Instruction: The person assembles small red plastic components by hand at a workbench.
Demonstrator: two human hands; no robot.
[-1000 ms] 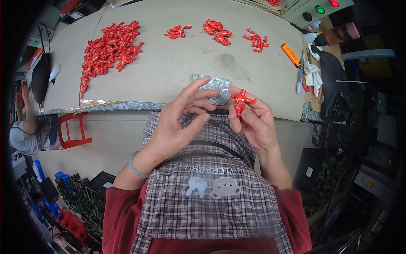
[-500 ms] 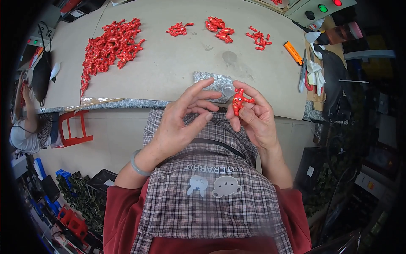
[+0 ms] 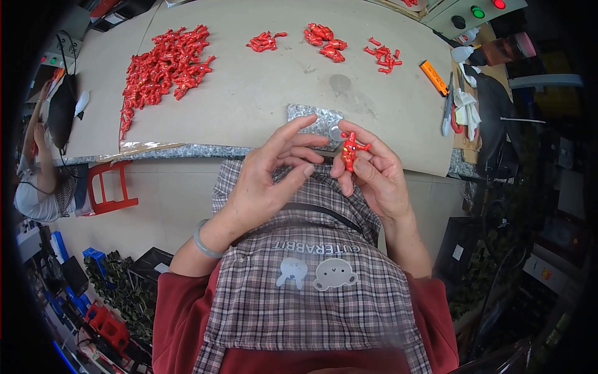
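Observation:
Between the thumb and fingers of my right hand (image 3: pixel 380 171) is a small red toy figure (image 3: pixel 351 153), held upright with one arm sticking out to the right. My left hand (image 3: pixel 265 168) hovers to its left, fingers spread and nothing in them. Behind both hands, at the table's near edge, lies a grey speckled slab (image 3: pixel 302 116) with a small round clear piece (image 3: pixel 335 133) on it, partly hidden by my right fingers. Farther back are small groups of red toy parts: a left one (image 3: pixel 265 42), a middle one (image 3: pixel 325 42) and a right one (image 3: pixel 386 57).
A large heap of red figures (image 3: pixel 165 68) covers the table's left. At the right lie an orange tool (image 3: pixel 434 78), a grey-handled cutter (image 3: pixel 447 115), crumpled white tissue (image 3: pixel 466 109) and bottles (image 3: pixel 507 48). A red stool (image 3: pixel 111 188) and another person (image 3: pixel 43 181) are at the left.
The red figure has turned slightly in my right fingers. My left hand keeps its place, and the rest of the view has shifted only a little.

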